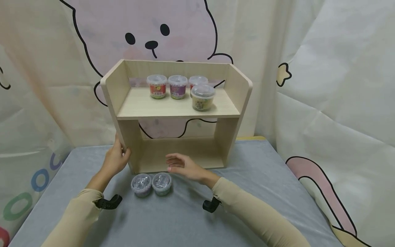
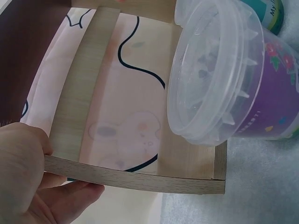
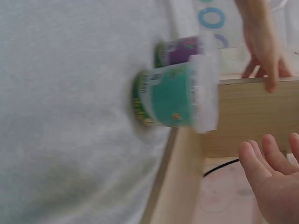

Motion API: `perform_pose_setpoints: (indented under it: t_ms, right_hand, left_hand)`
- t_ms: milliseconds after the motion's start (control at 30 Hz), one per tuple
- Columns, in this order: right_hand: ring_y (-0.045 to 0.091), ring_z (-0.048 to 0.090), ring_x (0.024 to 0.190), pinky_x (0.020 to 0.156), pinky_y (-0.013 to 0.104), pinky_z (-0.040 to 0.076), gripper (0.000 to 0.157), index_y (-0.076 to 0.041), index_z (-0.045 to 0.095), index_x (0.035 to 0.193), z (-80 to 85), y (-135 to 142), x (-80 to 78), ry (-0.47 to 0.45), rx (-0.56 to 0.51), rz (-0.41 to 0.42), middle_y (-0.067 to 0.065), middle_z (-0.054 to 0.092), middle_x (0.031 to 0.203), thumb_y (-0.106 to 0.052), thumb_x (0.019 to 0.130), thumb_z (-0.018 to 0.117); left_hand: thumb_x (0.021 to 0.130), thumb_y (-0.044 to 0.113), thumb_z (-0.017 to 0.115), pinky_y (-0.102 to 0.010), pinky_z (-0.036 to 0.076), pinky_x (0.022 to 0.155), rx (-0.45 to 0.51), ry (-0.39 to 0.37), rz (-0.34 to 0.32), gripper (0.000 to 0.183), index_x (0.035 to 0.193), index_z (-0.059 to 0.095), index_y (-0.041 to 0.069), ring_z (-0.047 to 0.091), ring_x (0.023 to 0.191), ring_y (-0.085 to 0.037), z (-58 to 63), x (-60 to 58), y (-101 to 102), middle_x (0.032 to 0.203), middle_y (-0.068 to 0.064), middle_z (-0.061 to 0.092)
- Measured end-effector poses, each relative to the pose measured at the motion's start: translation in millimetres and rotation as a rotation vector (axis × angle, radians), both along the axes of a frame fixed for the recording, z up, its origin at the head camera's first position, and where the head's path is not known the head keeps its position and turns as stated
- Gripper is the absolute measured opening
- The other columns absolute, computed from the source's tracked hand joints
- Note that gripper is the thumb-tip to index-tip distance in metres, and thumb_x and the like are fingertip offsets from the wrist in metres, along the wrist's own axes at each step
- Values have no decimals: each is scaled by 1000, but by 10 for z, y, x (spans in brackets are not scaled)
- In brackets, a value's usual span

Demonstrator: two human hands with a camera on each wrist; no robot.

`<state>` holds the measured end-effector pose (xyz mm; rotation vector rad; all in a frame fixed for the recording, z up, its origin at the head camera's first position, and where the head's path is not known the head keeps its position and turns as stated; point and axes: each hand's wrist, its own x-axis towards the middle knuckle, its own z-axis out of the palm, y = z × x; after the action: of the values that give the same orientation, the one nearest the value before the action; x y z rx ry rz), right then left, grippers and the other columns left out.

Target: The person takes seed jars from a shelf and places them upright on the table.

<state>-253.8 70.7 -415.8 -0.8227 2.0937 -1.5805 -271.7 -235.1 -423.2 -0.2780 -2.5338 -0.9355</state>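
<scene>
A two-tier wooden shelf (image 1: 172, 109) stands on the table. Its left side panel is gripped by my left hand (image 1: 115, 157), thumb on the inner side and fingers outside. My right hand (image 1: 185, 168) hovers by the lower tier's front edge, fingers loosely bent and holding nothing. Just below it, a teal-labelled lidded tub (image 3: 170, 95) stands on the cloth beside a purple-labelled tub (image 2: 275, 88). On the upper tier are a red-labelled tub (image 1: 157, 90), another purple-labelled tub (image 1: 178, 90), a yellowish tub (image 1: 202, 101) in front, and a partly hidden tub (image 1: 198, 80) behind it.
Grey-blue cloth (image 1: 148, 223) covers the table. Behind the shelf hangs a printed curtain (image 1: 253, 41), and more curtain (image 1: 339, 103) closes off the right side. Each wrist wears a black band, the left band (image 1: 108, 202) and right band (image 1: 212, 204).
</scene>
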Motion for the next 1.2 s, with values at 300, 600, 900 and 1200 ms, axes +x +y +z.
perform_pose_setpoints:
  t_ms: [300, 600, 900, 1200]
  right_hand:
    - [33, 54, 135, 109, 36, 49, 50, -5, 45, 148, 293, 106, 11, 51, -10, -10, 21, 54, 145, -12, 100, 59]
    - [32, 54, 135, 109, 37, 50, 50, -4, 46, 147, 606, 241, 47, 81, -29, -26, 20, 54, 144, -10, 99, 59]
    - [36, 55, 133, 106, 38, 52, 48, 4, 47, 143, 1070, 454, -7, 217, -101, -73, 26, 55, 141, -1, 97, 58]
    - [26, 58, 130, 105, 29, 52, 45, 2, 46, 144, 1431, 767, -58, 243, -111, -203, 23, 57, 140, -4, 100, 55]
  left_hand:
    - [97, 6, 52, -65, 54, 79, -3, -7, -6, 78, 160, 6, 7, 66, 100, -58, 9, 4, -12, 121, -43, 61]
    - [97, 6, 51, -66, 55, 81, 4, -19, -5, 76, 159, 7, 6, 65, 103, -59, 24, 14, -19, 124, -44, 59]
    - [96, 5, 51, -67, 54, 81, 1, 4, 3, 76, 159, 9, 6, 66, 100, -59, 12, -17, 5, 120, -43, 61]
    - [96, 4, 51, -67, 54, 84, 18, 0, -13, 74, 158, 10, 5, 64, 105, -59, -7, -33, 0, 124, -43, 59]
